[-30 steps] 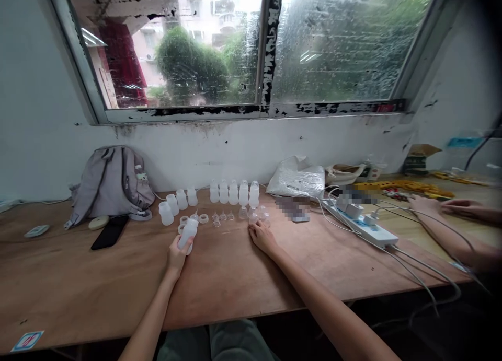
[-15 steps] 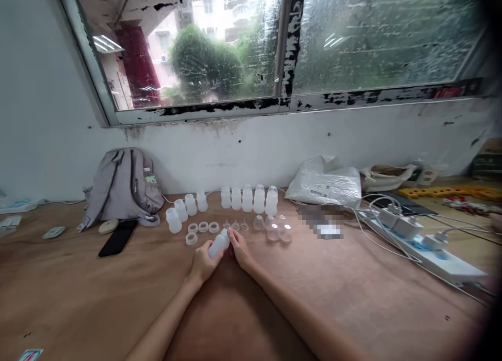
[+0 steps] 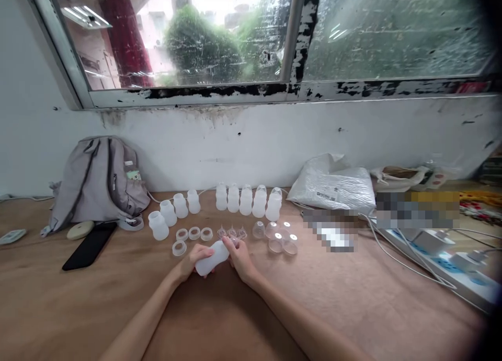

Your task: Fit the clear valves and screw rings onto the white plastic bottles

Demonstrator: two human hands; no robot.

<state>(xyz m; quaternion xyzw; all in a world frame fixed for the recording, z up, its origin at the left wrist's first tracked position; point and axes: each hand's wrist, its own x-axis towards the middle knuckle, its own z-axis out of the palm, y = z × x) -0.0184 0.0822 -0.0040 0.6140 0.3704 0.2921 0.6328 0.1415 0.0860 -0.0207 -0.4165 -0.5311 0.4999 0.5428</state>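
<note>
A white translucent bottle [image 3: 212,258] lies tilted between my hands. My left hand [image 3: 196,259] is wrapped round its body. The fingers of my right hand [image 3: 238,255] are closed on the bottle's upper end, which they partly hide. Just beyond are clear nipples [image 3: 242,232] and, to their left, several white rings [image 3: 194,233]. Several clear dome caps [image 3: 275,242] sit to the right. Several open bottles [image 3: 168,212] stand at the back left, and a row of capped bottles [image 3: 246,200] stands behind the nipples.
On the left are a grey backpack [image 3: 100,181], a black phone [image 3: 89,246] and a round cream object [image 3: 80,230]. At the back right lies a plastic-wrapped package [image 3: 337,188]. A power strip [image 3: 466,281] with plugs and white cables runs along the right side.
The view has moved closer and shifted. The bottle in my hands is now tilted nearer to level, with its base toward the lower left. Both hands remain on it.
</note>
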